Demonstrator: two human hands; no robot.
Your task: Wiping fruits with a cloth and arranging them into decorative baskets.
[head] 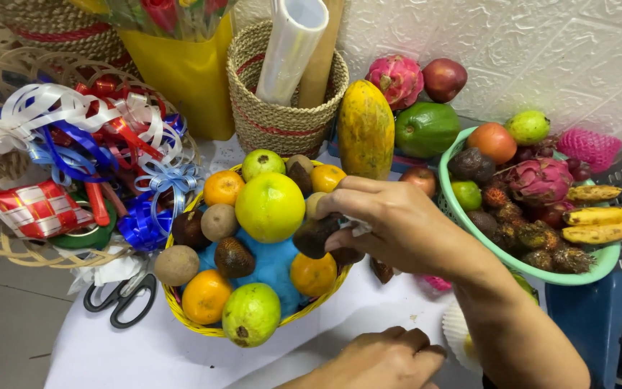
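Observation:
A yellow wicker basket (181,317) with blue padding (275,263) stands on the white table. It holds a large yellow-green citrus (270,207), several oranges, brown kiwis, dark brown fruits and a green fruit (251,313). My right hand (397,227) reaches in from the right. It grips a dark brown fruit (314,234) at the basket's right edge, with a scrap of white material under the fingers. My left hand (386,360) rests on the table in front of the basket, fingers curled, with nothing visible in it.
A green bowl (584,274) of mixed fruit and bananas stands at the right. A papaya (366,130), a green fruit (426,130) and a dragon fruit (396,78) lie behind. A woven basket (282,119) holds rolled film. Ribbons (102,137) and scissors (120,297) lie at the left.

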